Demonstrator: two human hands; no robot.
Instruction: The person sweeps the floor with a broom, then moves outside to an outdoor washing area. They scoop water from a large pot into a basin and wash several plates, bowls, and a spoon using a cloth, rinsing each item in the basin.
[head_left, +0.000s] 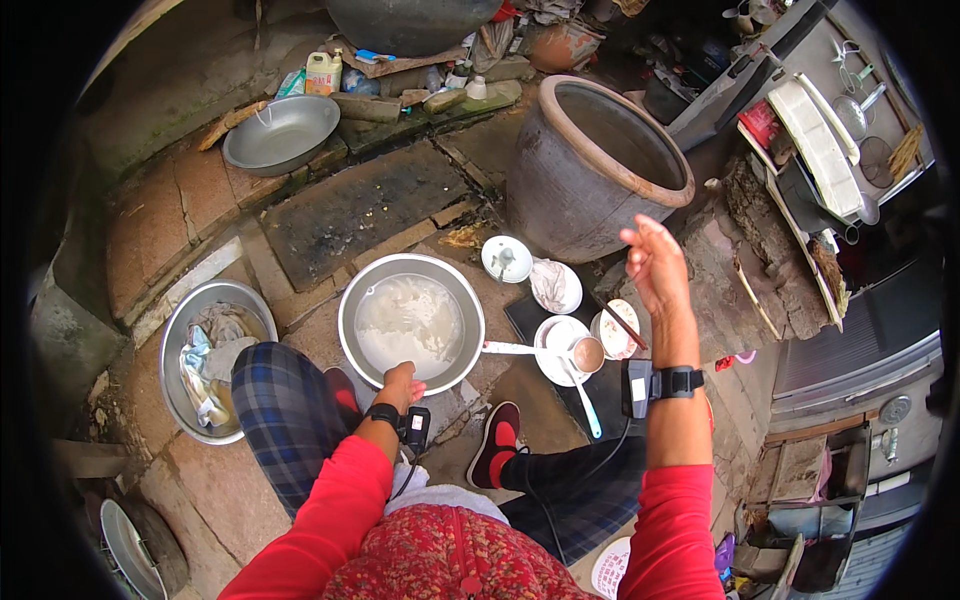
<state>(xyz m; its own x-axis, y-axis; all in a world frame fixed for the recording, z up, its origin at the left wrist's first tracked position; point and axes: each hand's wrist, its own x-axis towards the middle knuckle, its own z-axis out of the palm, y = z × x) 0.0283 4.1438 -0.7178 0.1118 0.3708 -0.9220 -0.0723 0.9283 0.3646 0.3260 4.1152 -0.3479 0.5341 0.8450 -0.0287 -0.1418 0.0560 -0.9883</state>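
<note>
A round metal basin (349, 330) of cloudy whitish water (409, 322) stands on the paving before me. At its near rim is my left hand (401, 384), with no object visible in it; whether it touches the rim I cannot tell. My right hand (656, 266) is raised in front of the big clay vat (547, 180), fingers loosely bent and apart, holding nothing. Below it, white bowls and dishes sit on a dark slab: one with a crumpled cloth (549, 285), one with brown chopsticks (621, 324), and a stack under a ladle (587, 354) and a white-and-blue spoon (589, 409).
Left of my knee stands a metal basin (169, 375) with wet cloths (217, 352). An empty-looking metal bowl (281, 135) rests on the ledge near a yellow-labelled jug (323, 73). A white bowl (504, 250) holds a small grey item. A rough stone block (697, 277) rises on the right.
</note>
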